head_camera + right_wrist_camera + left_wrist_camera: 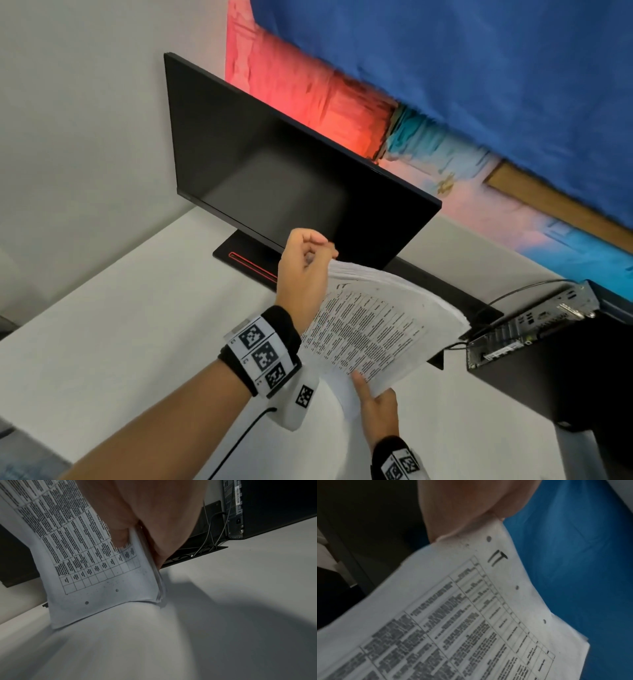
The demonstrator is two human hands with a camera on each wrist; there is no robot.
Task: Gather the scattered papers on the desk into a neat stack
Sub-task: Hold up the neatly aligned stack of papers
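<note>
A thick stack of printed papers with tables of text is lifted off the white desk, tilted and bowed, in front of the monitor. My left hand pinches its upper left corner, seen close in the left wrist view on the stack of papers. My right hand grips the lower edge, thumb on the top sheet. In the right wrist view the papers hang with their bottom corner close to the desk; whether they touch it I cannot tell.
A black monitor on a red-lined base stands behind the papers. A small black computer with cables sits at the right. A blue cloth hangs at the back. A black wire trails from my left wrist.
</note>
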